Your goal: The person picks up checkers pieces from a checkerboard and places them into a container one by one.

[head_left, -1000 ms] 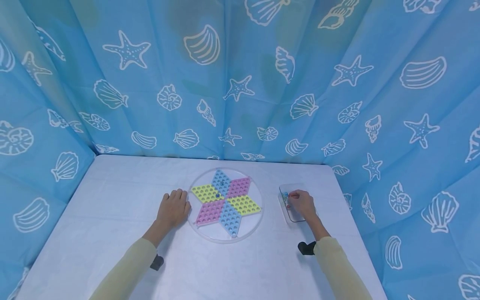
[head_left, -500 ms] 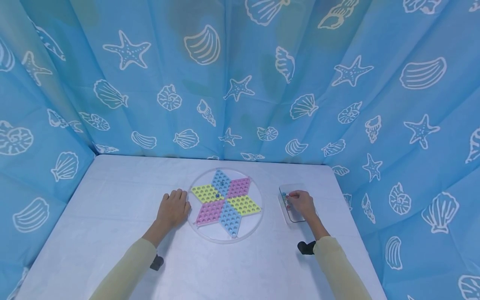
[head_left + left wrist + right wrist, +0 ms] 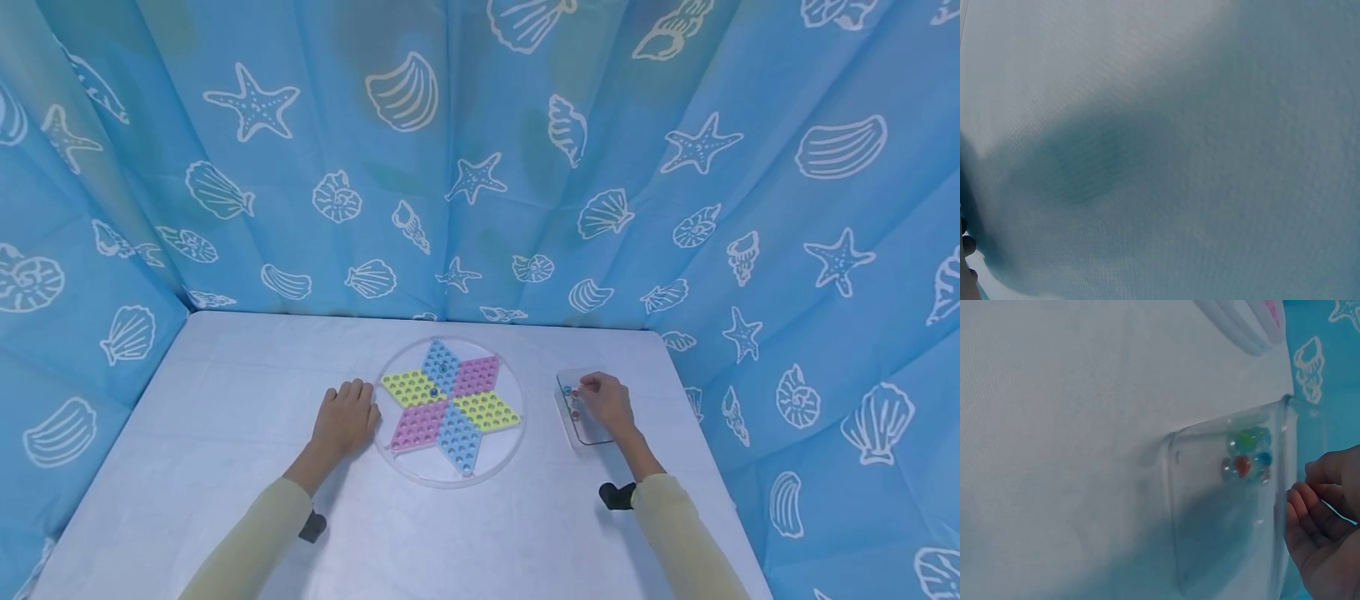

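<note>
My left hand (image 3: pixel 347 414) rests on the white table against the left rim of a round Chinese checkers board (image 3: pixel 459 406). A dark blue marble (image 3: pixel 434 392) sits in the board's yellow part and a greenish marble (image 3: pixel 443 368) in its upper blue part. Over a clear plastic box (image 3: pixel 568 432), my right hand (image 3: pixel 609 402) has its thumb and fingertips drawn together. Whether a marble is between them is hidden. Several marbles (image 3: pixel 1243 461), green, red, blue and clear, lie clustered inside the box. Only a few fingers (image 3: pixel 968 245) show in the left wrist view.
Blue curtains (image 3: pixel 465 158) with white shell and starfish prints enclose the table (image 3: pixel 247 375) at the back and both sides. The box stands right of the board, with a strip of white cloth between them.
My right hand has risen a little from the marbles, toward the back of the box, showing more of them. My left hand and the board stay in place.
</note>
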`<state>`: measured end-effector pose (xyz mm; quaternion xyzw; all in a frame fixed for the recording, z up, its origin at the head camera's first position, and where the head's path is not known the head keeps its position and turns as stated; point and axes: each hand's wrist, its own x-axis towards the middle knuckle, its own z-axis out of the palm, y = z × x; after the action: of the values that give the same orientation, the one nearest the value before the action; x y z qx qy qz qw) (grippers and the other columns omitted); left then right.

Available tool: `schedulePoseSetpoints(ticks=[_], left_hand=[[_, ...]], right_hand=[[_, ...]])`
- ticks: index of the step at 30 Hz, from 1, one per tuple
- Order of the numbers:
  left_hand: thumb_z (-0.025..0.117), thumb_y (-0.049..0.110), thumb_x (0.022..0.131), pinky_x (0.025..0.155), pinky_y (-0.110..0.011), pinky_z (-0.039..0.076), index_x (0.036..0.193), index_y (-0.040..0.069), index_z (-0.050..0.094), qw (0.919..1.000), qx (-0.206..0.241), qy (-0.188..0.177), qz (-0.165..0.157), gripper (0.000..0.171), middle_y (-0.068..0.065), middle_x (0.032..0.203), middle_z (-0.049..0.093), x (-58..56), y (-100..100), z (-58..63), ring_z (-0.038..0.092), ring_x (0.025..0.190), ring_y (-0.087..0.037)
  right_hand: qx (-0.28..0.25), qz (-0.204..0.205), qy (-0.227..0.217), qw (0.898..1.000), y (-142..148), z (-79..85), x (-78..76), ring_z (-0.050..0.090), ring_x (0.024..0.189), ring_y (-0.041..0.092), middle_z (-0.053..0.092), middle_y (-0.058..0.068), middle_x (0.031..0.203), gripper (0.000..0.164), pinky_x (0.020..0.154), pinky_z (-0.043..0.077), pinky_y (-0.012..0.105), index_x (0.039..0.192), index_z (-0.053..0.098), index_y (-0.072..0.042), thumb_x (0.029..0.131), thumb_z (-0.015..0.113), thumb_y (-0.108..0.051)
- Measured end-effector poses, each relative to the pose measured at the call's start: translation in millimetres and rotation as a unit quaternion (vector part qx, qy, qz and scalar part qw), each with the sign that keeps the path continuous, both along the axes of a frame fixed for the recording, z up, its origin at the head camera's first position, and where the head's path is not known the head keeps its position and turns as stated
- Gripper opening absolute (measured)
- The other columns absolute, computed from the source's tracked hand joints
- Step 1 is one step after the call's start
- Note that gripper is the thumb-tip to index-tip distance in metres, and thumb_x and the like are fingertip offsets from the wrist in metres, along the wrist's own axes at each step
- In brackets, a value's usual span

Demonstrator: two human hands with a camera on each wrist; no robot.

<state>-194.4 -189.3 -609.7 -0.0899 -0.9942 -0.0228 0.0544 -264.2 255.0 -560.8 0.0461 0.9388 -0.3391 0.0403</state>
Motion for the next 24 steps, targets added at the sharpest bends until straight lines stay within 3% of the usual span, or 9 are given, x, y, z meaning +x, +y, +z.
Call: schedulePoseSetpoints(ticks=[6,14,20,24], left_hand=[[0.046,0.031,0.1,0.077,-0.044,0.042,0.119,-0.002,0.054,0.9999,-0.003,-0.01,0.004,0.039,-0.014,0.099,0.05,-0.1,0.1,-1.1,0.046,0.087,-0.027],[0.046,0.031,0.099,0.077,-0.044,0.042,0.118,-0.002,0.055,1.0,-0.006,0.004,-0.001,0.038,-0.013,0.099,0.051,-0.4,-1.2,-3.3,0.047,0.087,-0.027],[0.047,0.031,0.099,0.076,-0.044,0.042,0.117,-0.002,0.055,1.0,0.003,0.004,-0.001,0.038,-0.013,0.098,0.05,-0.2,-1.1,-3.2,0.047,0.086,-0.027],[0.047,0.031,0.099,0.077,-0.044,0.042,0.118,-0.001,0.055,1.0,0.003,-0.004,0.003,0.038,-0.013,0.097,0.05,-0.8,-0.6,-2.9,0.046,0.086,-0.026]], right_hand=[[-0.021,0.026,0.043,0.999,-10.3,14.4,1.1,0.064,0.099,0.03,0.067,0.015,0.107,0.025,0.09,0.05,0.045,0.12,0.064,-0.001,0.1,0.057,-0.014],[-0.062,0.074,0.076,0.992,-46.6,34.1,10.1,0.064,0.106,0.027,0.068,0.012,0.11,0.025,0.086,0.054,0.04,0.12,0.066,-0.004,0.098,0.062,-0.015],[-0.069,0.1,0.076,0.99,-73.9,37.1,12.1,0.065,0.105,0.024,0.069,0.009,0.11,0.026,0.09,0.052,0.038,0.119,0.067,-0.005,0.095,0.065,-0.015],[-0.078,0.108,0.066,0.989,-89.4,37.4,14.6,0.065,0.106,0.024,0.069,0.008,0.111,0.028,0.094,0.049,0.044,0.12,0.067,-0.006,0.094,0.068,-0.016]])
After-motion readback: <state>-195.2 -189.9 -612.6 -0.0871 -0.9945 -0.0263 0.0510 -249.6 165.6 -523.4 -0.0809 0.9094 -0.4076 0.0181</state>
